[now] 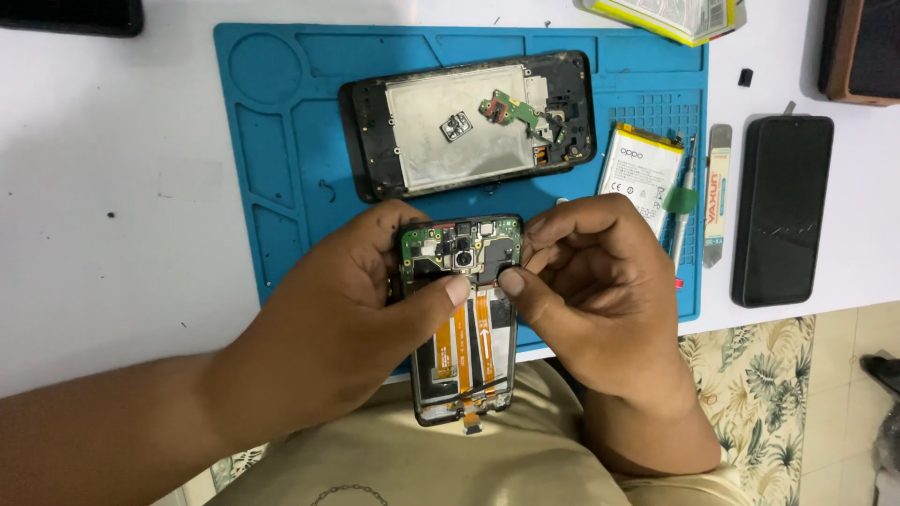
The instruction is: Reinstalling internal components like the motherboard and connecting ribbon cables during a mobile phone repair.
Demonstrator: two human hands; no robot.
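Bright even overhead light, soft shadows under hands, glare on table, sharp focus.

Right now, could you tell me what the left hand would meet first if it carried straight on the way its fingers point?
Probably the right hand: the left hand points rightward across the opened phone both hold, its thumb nearly touching the right thumb. Depth is unclear.

On the blue silicone repair mat (281, 141) lies a gutted black phone frame (469, 122); a white flat battery (639, 173) sits at its right, a dark intact phone (783, 208) beyond the mat's right edge.
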